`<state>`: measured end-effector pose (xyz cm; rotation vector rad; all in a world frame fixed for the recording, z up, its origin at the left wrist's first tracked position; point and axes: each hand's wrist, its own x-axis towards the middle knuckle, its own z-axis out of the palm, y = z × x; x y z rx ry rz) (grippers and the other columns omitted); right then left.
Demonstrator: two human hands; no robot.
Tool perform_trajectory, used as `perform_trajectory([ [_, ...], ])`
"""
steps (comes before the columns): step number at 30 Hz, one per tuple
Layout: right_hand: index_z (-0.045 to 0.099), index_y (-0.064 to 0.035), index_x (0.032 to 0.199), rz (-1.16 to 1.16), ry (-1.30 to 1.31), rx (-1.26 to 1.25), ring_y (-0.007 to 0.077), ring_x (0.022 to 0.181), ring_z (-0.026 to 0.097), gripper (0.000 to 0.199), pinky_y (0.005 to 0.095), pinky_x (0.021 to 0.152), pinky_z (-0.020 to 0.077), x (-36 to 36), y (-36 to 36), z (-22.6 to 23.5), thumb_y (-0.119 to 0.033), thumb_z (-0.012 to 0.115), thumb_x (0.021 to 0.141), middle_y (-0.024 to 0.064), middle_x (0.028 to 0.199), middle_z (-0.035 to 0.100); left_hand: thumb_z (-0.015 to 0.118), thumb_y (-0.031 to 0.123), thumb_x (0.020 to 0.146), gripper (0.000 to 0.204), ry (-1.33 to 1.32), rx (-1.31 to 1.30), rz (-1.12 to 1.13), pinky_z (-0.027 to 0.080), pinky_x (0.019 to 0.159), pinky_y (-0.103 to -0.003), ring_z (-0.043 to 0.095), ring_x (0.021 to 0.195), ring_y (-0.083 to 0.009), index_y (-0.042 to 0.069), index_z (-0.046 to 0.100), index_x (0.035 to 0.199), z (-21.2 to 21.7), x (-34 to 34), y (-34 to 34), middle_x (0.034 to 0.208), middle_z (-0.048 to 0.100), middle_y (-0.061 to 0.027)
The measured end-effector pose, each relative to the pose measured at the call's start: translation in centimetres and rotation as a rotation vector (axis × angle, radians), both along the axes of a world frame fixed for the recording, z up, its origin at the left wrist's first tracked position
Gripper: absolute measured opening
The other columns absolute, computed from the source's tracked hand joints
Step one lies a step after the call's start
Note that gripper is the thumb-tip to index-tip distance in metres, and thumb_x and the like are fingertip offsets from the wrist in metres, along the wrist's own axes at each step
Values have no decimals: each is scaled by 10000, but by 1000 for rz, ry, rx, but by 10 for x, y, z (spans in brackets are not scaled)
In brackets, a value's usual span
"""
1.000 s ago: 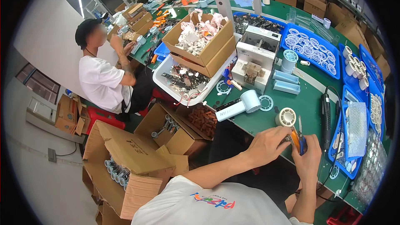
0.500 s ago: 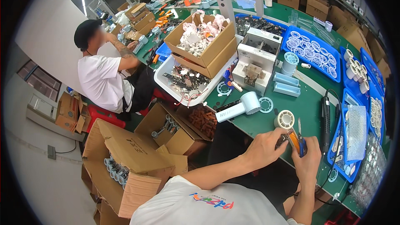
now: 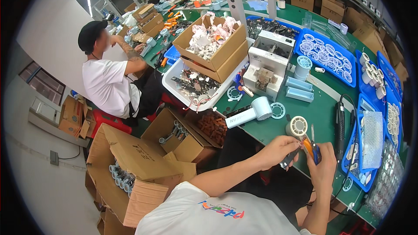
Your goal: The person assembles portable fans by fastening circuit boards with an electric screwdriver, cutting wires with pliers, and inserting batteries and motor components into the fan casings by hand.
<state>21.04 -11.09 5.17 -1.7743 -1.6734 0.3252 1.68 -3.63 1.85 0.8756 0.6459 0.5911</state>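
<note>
My left hand [image 3: 281, 150] is closed at the fingertips near thin wires, with a small dark part [image 3: 288, 160] held below its fingers. My right hand [image 3: 323, 165] grips a blue-handled tool [image 3: 317, 153] with a narrow metal tip pointing away from me; its exact kind is unclear. Between the two hands sits an orange piece [image 3: 308, 146], partly covered by fingers. Just beyond them, a cream-coloured round fan housing [image 3: 297, 126] stands at the table edge, its slotted face up. A light blue handheld fan shell [image 3: 254, 111] lies to the left, beside a slotted ring [image 3: 278, 110].
A white machine [image 3: 267, 65] stands beyond, with light blue trays [image 3: 299, 91] beside it. Blue trays of rings [image 3: 326, 56] line the right, near a black corded tool [image 3: 339, 126]. Cartons [image 3: 148, 161] crowd the left floor; a seated co-worker [image 3: 106, 72] is farther left.
My left hand has shifted slightly, and the dark part now hangs lower, apart from the orange piece, with wires showing between. My right hand stays nearly still.
</note>
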Motion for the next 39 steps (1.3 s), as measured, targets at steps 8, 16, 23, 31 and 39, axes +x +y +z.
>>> perform_trajectory([
  [8, 666, 31, 1131, 37, -3, 4, 305, 820, 604, 314, 387, 761, 515, 1, 1, 4, 22, 763, 832, 132, 1037, 617, 561, 160, 1095, 203, 73, 100, -29, 496, 495, -256, 605, 581, -117, 1, 663, 1170, 3, 0, 2, 782, 699, -81],
  [16, 654, -1, 1189, -187, 413, 126, 206, 900, 566, 228, 328, 839, 474, 9, -9, -21, -83, 669, 977, 89, 1031, 617, 563, 140, 1086, 194, 190, 326, -24, 464, 531, -247, 583, 571, -107, -4, 684, 1128, 7, -1, 3, 735, 701, -57],
  [23, 624, -32, 1277, -227, 647, 189, 164, 960, 543, 260, 298, 895, 439, 7, -25, -40, -166, 561, 1063, 73, 1049, 612, 561, 131, 1081, 195, 258, 402, -40, 441, 564, -243, 568, 576, -97, -4, 701, 1096, 8, -3, 5, 724, 710, -33],
  [31, 620, -40, 1265, -202, 652, 143, 170, 950, 544, 258, 289, 899, 432, 12, -24, -48, -153, 561, 1042, 76, 1054, 600, 567, 127, 1075, 190, 292, 448, -33, 433, 566, -245, 563, 586, -95, 1, 709, 1085, 7, -1, 5, 715, 711, -31],
  [39, 627, -32, 1165, -122, 519, 80, 201, 948, 542, 254, 305, 889, 443, 13, -21, -45, -33, 654, 913, 83, 1078, 593, 583, 137, 1064, 189, 281, 478, 1, 423, 564, -255, 555, 583, -103, 1, 714, 1070, 7, -4, 5, 710, 715, -28],
])
